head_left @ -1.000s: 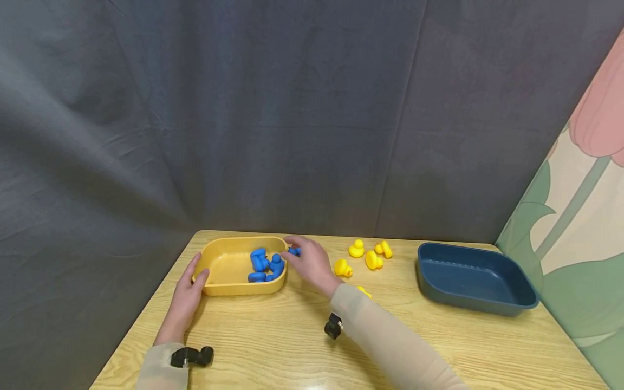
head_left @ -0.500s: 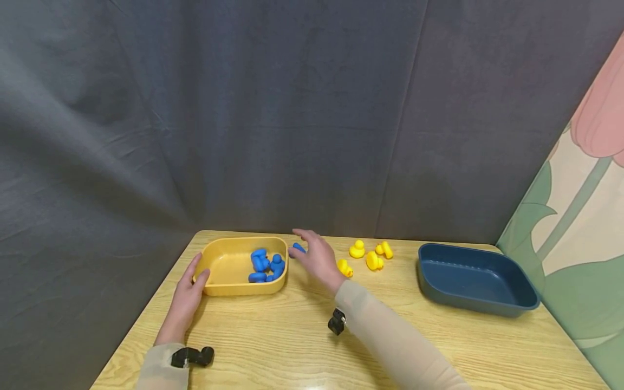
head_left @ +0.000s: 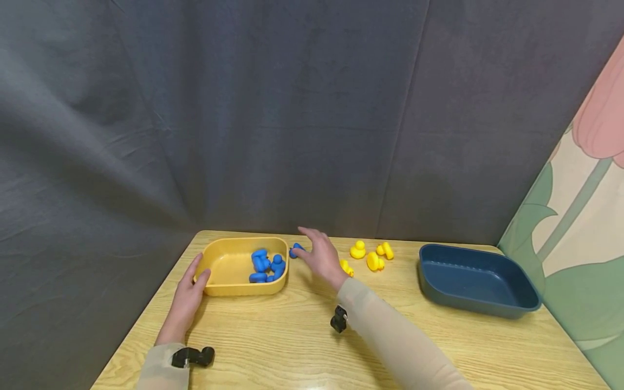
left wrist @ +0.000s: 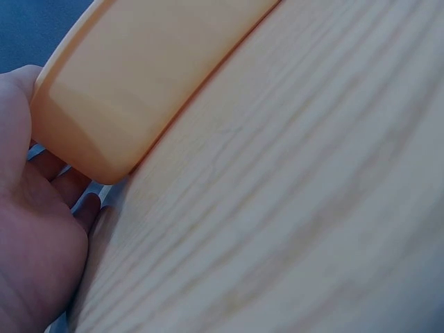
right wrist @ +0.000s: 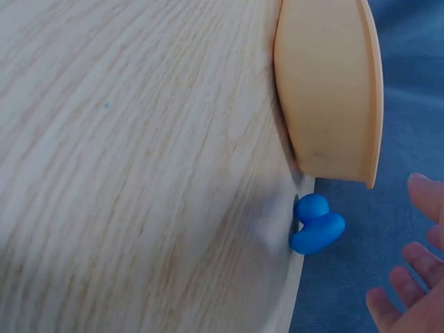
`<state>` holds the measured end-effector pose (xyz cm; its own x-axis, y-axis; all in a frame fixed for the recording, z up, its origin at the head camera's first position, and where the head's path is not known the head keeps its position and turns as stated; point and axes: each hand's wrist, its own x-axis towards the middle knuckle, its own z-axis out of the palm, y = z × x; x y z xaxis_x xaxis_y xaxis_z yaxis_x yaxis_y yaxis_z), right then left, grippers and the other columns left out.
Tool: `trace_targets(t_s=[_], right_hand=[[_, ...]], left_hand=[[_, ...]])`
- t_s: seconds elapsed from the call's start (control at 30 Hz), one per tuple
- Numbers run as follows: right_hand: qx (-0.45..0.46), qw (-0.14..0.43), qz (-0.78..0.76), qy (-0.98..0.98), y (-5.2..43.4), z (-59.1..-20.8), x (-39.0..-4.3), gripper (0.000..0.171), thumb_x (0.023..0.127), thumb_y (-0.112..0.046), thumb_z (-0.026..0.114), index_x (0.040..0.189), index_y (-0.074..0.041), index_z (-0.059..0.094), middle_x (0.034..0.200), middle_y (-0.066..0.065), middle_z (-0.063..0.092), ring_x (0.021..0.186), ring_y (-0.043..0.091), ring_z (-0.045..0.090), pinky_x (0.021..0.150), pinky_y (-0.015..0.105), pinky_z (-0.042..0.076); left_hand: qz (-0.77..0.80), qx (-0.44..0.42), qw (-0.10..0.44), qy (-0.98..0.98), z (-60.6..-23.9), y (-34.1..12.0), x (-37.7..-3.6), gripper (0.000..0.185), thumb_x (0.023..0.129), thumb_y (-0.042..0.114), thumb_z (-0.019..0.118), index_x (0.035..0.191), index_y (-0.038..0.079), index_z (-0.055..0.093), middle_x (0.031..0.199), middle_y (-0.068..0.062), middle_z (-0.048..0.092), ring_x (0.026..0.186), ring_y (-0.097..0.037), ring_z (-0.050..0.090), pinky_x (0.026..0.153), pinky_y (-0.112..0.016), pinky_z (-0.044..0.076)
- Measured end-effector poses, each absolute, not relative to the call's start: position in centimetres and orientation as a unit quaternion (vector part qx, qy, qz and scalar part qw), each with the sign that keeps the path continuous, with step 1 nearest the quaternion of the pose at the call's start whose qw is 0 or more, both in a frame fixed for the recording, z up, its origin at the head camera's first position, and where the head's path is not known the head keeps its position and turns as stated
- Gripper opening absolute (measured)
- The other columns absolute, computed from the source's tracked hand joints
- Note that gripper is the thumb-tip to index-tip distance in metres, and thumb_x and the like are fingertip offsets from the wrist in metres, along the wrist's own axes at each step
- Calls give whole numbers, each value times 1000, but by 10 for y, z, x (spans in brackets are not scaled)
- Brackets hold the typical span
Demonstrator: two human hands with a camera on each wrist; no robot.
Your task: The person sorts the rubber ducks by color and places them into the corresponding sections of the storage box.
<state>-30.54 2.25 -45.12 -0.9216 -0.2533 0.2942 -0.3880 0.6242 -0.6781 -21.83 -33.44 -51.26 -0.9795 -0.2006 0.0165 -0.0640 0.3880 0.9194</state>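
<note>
My left hand (head_left: 189,287) grips the left end of a yellow tray (head_left: 234,289), thumb at the rim and fingers along the outer wall. Several blue rubber ducks (head_left: 260,261) lie in the tray's right half. Just beyond its right end, on the table, is another blue duck (head_left: 295,250); in the right wrist view this duck (right wrist: 316,225) lies tipped over near the table edge. Above and to the right of it, my right hand (head_left: 322,259) is spread and holds nothing. The right hand's fingers (right wrist: 422,267) stand apart from the duck.
Several yellow rubber ducks (head_left: 358,249) lie on the table right of my right hand, one partly hidden by it. A dark blue tray (head_left: 480,310) stands at the right. Behind the wooden table (head_left: 263,336) hangs a grey curtain (head_left: 302,135).
My right hand has drawn back to the right from the tray's right end, its fingers spreading and leaving the blue duck on the table. My left hand has stayed at the tray.
</note>
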Motion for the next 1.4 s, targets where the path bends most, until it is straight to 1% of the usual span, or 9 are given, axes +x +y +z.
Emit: trace_targets(t_s=[0.17,0.37,0.57,0.8,1.17,1.4], right_hand=[[169,73,400,-898,23,-454,-306,65,103,-26,83,162,-13,58,165,12,54,154,36,47,126,54,40],[162,56,404,-899,24,-458,-309,66,103,-28,82,163,-16,56,166,10,53,154,34,47,126,54,40],[170,50,399,-899,25,-463,-312,68,104,-30,82,165,-14,54,166,12,52,154,35,46,126,54,40],[174,43,403,-898,26,-468,-316,67,105,-27,80,165,-13,54,166,14,52,154,37,47,125,57,40],[172,22,404,-898,27,-472,-315,66,108,-27,76,166,-12,51,168,15,49,157,39,43,127,58,37],[175,9,403,-898,29,-476,-317,65,110,-30,73,168,-11,49,169,15,48,157,39,43,127,58,37]], left_hand=[[-553,80,57,-827,-512,-335,-218,75,119,43,49,180,28,10,185,-11,5,170,-35,1,136,-58,7],[-555,77,58,-826,-511,-335,-217,75,118,44,49,180,28,10,185,-11,6,170,-35,2,136,-58,8],[-558,75,59,-825,-512,-336,-218,75,118,43,50,180,27,11,185,-10,6,170,-34,2,136,-57,8],[-553,74,61,-827,-512,-336,-218,76,118,46,50,180,28,10,185,-11,7,170,-35,2,136,-58,8],[-554,80,58,-827,-512,-335,-218,76,118,45,50,180,29,10,185,-10,6,170,-35,2,135,-59,8],[-556,78,61,-826,-512,-334,-217,74,119,43,50,180,28,11,185,-10,7,170,-35,2,136,-58,8]])
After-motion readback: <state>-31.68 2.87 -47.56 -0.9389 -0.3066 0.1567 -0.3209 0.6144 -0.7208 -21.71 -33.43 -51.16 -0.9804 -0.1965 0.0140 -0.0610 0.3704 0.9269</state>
